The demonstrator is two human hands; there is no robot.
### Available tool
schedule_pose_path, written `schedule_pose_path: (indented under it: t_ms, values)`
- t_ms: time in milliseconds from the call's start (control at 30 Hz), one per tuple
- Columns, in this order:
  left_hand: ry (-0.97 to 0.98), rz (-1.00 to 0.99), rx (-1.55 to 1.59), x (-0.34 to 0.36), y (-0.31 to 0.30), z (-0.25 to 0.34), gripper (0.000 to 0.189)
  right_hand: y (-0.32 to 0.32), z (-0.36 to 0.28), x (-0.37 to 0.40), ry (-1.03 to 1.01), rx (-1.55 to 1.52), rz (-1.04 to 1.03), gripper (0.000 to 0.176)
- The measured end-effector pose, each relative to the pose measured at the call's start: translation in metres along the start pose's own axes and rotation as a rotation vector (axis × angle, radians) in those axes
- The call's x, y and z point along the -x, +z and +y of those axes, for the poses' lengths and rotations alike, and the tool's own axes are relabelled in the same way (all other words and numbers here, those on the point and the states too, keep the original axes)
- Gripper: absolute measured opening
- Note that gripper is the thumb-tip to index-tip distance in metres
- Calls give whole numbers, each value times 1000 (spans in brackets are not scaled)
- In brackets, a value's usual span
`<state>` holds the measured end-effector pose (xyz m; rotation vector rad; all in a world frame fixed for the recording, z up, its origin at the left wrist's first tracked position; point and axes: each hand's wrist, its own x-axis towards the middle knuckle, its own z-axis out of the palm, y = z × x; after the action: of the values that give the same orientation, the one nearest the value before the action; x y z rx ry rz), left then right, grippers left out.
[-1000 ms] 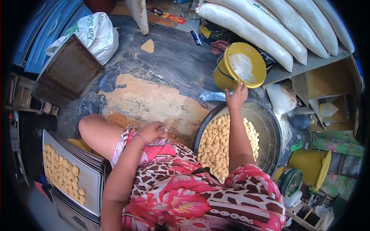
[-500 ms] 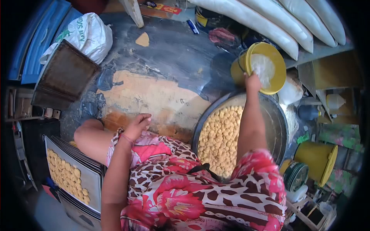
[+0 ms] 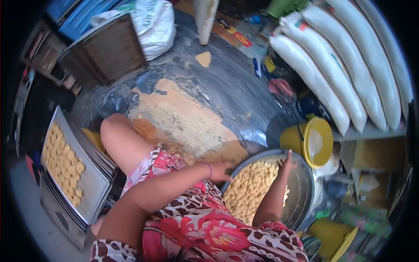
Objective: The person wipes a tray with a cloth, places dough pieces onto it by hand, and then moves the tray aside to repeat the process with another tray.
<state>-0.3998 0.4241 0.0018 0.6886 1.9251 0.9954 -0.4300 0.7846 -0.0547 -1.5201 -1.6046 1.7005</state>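
Clock: the big dark tub [image 3: 301, 194] is the middle, and 12 is straight ahead.
Tan balls: one big heap of small balls [image 3: 246, 192] sits in the tub, too many to count. The right arm hides some.
Left hand [image 3: 220, 171]: at 10 o'clock, by the rim. It is blurry, so I can't tell if its fingers grip or touch the rim.
Right hand [image 3: 286, 161]: at 1 o'clock, over the tub. Its fingers are spread and free.
Yellow bucket [image 3: 294, 139]: one at 1 o'clock, just past the right hand. Something whitish [image 3: 315, 144] is inside, too blurry to name.
Second yellow bucket [image 3: 329, 238]: one at 4 o'clock. Its inside is hidden.
Trays: a stack at 9 o'clock. The top tray [image 3: 97, 185] has a few dozen more balls [image 3: 63, 161].
Brown metal tray [image 3: 104, 52]: one at 10 o'clock, standing tilted in front of one white bag [image 3: 152, 26] and hiding part of it.
Long white sacks [image 3: 314, 76]: I count five at 1 o'clock, side by side.
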Motion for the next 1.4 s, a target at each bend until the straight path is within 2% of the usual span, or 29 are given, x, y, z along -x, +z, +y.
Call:
schedule_pose_path:
  t_ms: [33,67,100,133,167,200,233,267,333,400,433,467,500,533,567,600,667,700,733,800,833,900,967,1000,1067,1133,1167,1233,1400]
  values:
    - [-11,39,15,3,3,-8,69,3,25,-29,-332,297,72,106]
    - [57,-12,24,12,4,-18,67,24,19,-8,-670,578,154,106]
    - [125,-64,28,19,1,-28,65,33,7,14,-521,915,218,88]
    - [-74,-136,43,19,-13,-49,63,42,3,19,-539,914,192,88]
    - [-276,-212,62,25,-35,-63,60,46,4,24,-787,1257,174,75]
    - [-379,74,17,33,-45,-71,58,50,5,28,-1046,1591,159,65]
    - [-475,358,-27,42,-53,-72,56,53,-5,35,-1090,1633,-71,58]
    - [-384,473,63,44,-58,-75,56,56,-11,31,-1115,1635,-80,58]
    - [-283,611,171,42,-65,-76,55,60,-29,15,-818,1629,-541,65]
    - [-366,330,50,35,-62,-66,55,58,-29,4,-880,1679,-594,66]
    - [-370,353,62,33,-59,-58,55,62,-30,1,-862,1724,-596,66]
    - [-274,312,10,33,-52,-48,56,69,-28,-3,-845,1764,-601,66]
    - [-185,274,-45,35,-48,-39,56,65,-20,-16,-955,1737,-549,68]
    - [-193,219,10,50,-55,-18,56,65,-17,-31,-909,1751,-631,65]
    - [-131,303,5,45,-43,-21,55,62,-24,-17,-909,1728,-619,58]
    - [-144,269,7,48,-46,-10,55,58,-11,-49,-956,1653,-717,52]
    - [-11,352,65,49,-42,-12,52,52,4,-103,-1207,1787,-785,45]
    - [37,344,116,51,-46,-12,50,49,2,-104,-1439,1826,-866,42]
    - [12,390,164,49,-50,-18,50,48,4,-114,-1392,1833,-849,39]
    - [-72,428,151,46,-58,-32,44,51,-9,-69,-1132,1563,-846,38]
    - [-81,453,209,50,-61,-34,44,57,-10,-61,-1084,1579,-854,39]
    - [-46,708,310,66,-72,-35,41,61,-5,-41,-1019,1614,-874,39]
    - [-75,654,354,78,-79,-41,41,75,-9,29,-929,1802,-906,40]
    - [-84,604,383,79,-81,-43,40,75,3,22,-920,1818,-909,40]
    - [-92,579,407,78,-80,-44,41,68,17,16,-1501,1989,-1379,42]
    - [-72,616,402,87,-84,-44,41,64,32,32,-1418,2292,-1342,44]
    - [-70,623,411,89,-84,-47,41,68,32,64,-1423,2302,-1343,44]
    - [-73,593,432,95,-81,-51,39,77,19,139,-1024,1952,-1540,46]
    - [-132,512,418,104,-86,-62,40,65,41,122,-1262,2120,-1682,43]
